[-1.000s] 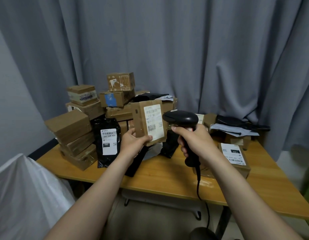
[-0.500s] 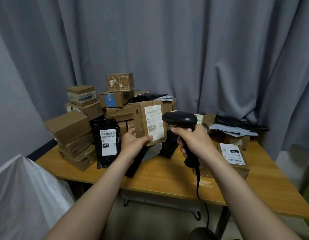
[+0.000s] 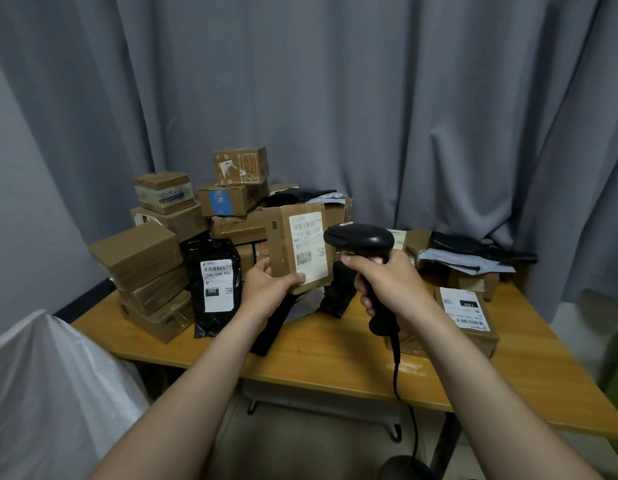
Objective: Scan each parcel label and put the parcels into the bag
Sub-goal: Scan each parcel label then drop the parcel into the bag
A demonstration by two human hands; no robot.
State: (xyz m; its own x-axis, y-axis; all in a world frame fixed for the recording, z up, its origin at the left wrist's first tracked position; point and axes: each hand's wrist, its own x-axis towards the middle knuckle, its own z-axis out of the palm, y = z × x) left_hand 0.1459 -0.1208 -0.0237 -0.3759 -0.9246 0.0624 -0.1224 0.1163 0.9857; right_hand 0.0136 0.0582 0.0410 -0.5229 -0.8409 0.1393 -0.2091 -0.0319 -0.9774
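Honestly, that small cardboard parcel [image 3: 280, 251] looks light and stiff, an easy one-hander: the left hand [image 3: 269, 289] grips its bottom corner, thumb on the lower edge of the label [image 3: 309, 247], holding it upright above the middle of the table [image 3: 318, 351]. The right hand [image 3: 390, 282] is wrapped round the handle of the black scanner [image 3: 361, 237], whose head sits just right of the label. For the drop into the white bag [image 3: 48, 393] at near left, I'd hold the bare cardboard sides, since the tape and label look slick.
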